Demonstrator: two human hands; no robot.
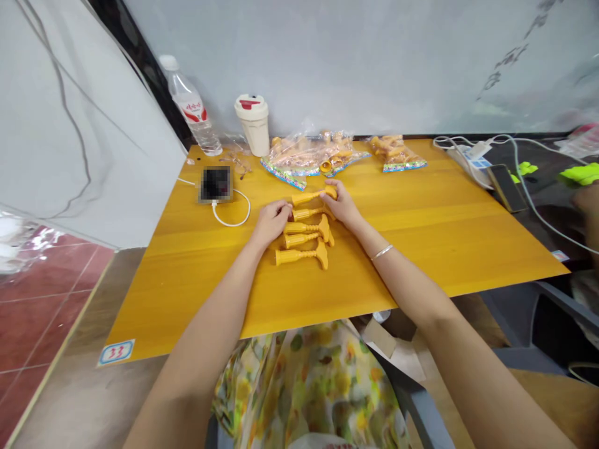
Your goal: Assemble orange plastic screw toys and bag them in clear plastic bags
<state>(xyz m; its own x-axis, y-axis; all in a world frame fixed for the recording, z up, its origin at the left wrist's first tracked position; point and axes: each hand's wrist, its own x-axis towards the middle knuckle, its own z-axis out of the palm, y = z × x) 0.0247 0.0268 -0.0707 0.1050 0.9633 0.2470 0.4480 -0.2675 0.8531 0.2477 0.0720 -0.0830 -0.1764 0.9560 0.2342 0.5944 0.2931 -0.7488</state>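
Several yellow plastic toy pieces (306, 240), each a ribbed stem with a flared end, lie in a row on the yellow wooden table (421, 224). My left hand (271, 221) rests curled at the left ends of the upper pieces, its fingers touching them. One more yellow piece (311, 197) sits at the top of the row, where my right hand (340, 202) has its fingers closed around the right end. A silver bangle (382, 251) circles my right wrist.
Two clear bags of yellow parts (309, 156) (397, 153) lie at the back. A phone (216, 184) on a white cable, a water bottle (191, 106) and a white cup (253, 123) stand back left. Cables and a power strip (472, 156) sit right, beside another person's hand (587, 199).
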